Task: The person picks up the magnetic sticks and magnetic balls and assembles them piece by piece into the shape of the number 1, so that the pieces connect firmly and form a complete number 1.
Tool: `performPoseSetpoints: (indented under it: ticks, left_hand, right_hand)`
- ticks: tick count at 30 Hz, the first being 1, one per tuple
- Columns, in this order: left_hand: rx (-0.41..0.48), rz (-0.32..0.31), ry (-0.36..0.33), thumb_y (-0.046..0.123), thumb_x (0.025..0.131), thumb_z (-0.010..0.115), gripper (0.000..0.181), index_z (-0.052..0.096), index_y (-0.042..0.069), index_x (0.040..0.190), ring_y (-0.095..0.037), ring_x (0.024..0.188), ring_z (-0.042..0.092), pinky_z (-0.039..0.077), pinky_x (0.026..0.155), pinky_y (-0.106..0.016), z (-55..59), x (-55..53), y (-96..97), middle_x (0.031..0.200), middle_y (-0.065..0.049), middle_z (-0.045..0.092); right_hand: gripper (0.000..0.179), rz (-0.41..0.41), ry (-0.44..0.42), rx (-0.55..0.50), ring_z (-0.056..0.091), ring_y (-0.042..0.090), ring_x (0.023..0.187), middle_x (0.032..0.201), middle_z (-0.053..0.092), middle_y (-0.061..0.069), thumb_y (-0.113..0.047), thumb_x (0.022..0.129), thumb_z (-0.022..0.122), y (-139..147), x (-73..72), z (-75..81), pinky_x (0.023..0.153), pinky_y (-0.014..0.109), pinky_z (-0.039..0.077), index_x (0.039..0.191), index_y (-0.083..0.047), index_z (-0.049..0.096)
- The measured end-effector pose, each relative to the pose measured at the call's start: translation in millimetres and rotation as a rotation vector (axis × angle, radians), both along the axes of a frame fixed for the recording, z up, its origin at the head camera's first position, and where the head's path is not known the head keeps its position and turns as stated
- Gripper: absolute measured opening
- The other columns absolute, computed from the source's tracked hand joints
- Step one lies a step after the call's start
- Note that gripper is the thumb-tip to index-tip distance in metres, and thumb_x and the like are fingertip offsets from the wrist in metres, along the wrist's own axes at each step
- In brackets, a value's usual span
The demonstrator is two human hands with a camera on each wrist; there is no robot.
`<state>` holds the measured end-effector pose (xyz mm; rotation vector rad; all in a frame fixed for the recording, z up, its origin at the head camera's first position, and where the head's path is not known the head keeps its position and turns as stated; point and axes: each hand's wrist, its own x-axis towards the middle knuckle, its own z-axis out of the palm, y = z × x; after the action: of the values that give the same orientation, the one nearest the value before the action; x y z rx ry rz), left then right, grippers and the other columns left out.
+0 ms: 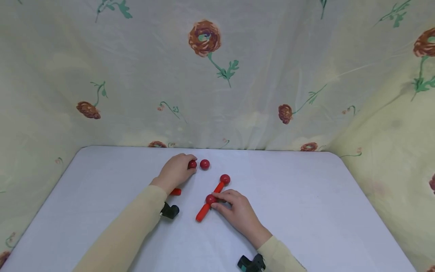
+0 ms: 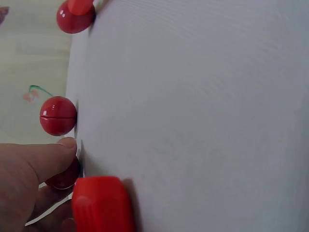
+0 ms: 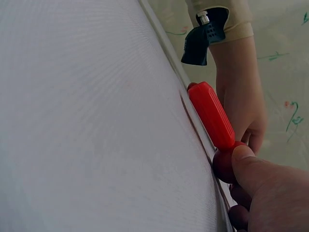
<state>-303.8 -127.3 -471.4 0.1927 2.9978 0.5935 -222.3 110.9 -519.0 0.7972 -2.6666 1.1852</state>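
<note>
In the head view my left hand (image 1: 176, 169) is at the back of the table, its fingers and thumb around a red ball (image 1: 192, 164). The left wrist view shows that ball (image 2: 66, 178) partly covered by the thumb. Just right of it lies another red ball (image 1: 204, 164), untouched. My right hand (image 1: 238, 209) pinches a red ball (image 1: 211, 199) between thumb and fingers. A red ridged rod (image 3: 211, 115) extends from this ball toward the near side. On its far side, a second red rod (image 1: 219, 187) leads to a red ball (image 1: 225, 179) at the end.
Beneath my left wrist another red rod (image 1: 175, 192) lies on the table, partly hidden. The white table (image 1: 306, 211) has rounded back corners and meets a flowered cloth (image 1: 251, 94) behind. A black camera (image 1: 170, 210) is worn on the left wrist, another (image 1: 251, 263) on the right.
</note>
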Motion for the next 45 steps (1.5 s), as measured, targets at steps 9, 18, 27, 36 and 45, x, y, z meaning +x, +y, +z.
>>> performPoseSetpoints:
  ticks: [9, 18, 27, 36, 45]
  left_hand:
    - [0.037, 0.027, 0.011, 0.029, 0.089, 0.076, 0.049, 0.061, 0.016, 0.134, -0.026, 0.112, 0.056, 0.048, 0.096, -0.045, -3.2, 0.3, -5.1, 0.126, -0.008, 0.062]
    - [0.144, 0.036, 0.072, 0.028, 0.09, 0.075, 0.047, 0.061, 0.017, 0.133, -0.022, 0.098, 0.057, 0.053, 0.086, -0.039, 10.8, 21.6, -16.8, 0.113, -0.005, 0.062]
    - [0.266, 0.044, 0.102, 0.023, 0.089, 0.076, 0.048, 0.059, 0.016, 0.133, -0.021, 0.096, 0.061, 0.055, 0.08, -0.036, 16.9, 53.4, -25.8, 0.117, -0.005, 0.059]
    - [0.321, 0.052, 0.121, 0.02, 0.087, 0.078, 0.049, 0.06, 0.014, 0.132, -0.022, 0.098, 0.061, 0.056, 0.078, -0.034, 21.0, 75.7, -29.0, 0.121, -0.008, 0.057]
    - [0.443, 0.029, 0.178, 0.016, 0.086, 0.079, 0.046, 0.063, 0.015, 0.128, -0.015, 0.093, 0.065, 0.056, 0.079, -0.03, 1.1, 106.2, -31.2, 0.117, -0.002, 0.061]
  right_hand:
    - [0.035, 0.001, -0.003, -0.007, 0.058, 0.003, 0.09, 0.104, 0.064, -0.018, -0.034, 0.086, 0.077, 1, 0.3, -0.4, 0.076, 0.027, 0.051, 0.12, -0.024, 0.073]
    - [0.036, 0.011, -0.005, 0.005, 0.057, 0.003, 0.089, 0.105, 0.064, -0.018, -0.034, 0.088, 0.076, 0, 0.1, -1.1, 0.074, 0.025, 0.05, 0.122, -0.023, 0.072]
    - [0.036, 0.005, 0.004, 0.003, 0.057, 0.005, 0.088, 0.105, 0.064, -0.016, -0.033, 0.087, 0.076, 0, 0.5, 0.0, 0.075, 0.026, 0.051, 0.121, -0.022, 0.072]
    - [0.036, 0.001, -0.011, -0.008, 0.057, 0.002, 0.09, 0.104, 0.063, -0.019, -0.031, 0.087, 0.078, 0, 1.4, -0.4, 0.075, 0.026, 0.051, 0.121, -0.023, 0.072]
    - [0.036, 0.0, -0.01, 0.005, 0.056, 0.003, 0.086, 0.102, 0.063, -0.017, -0.029, 0.087, 0.078, 0, 1.3, 0.7, 0.071, 0.024, 0.049, 0.121, -0.02, 0.073]
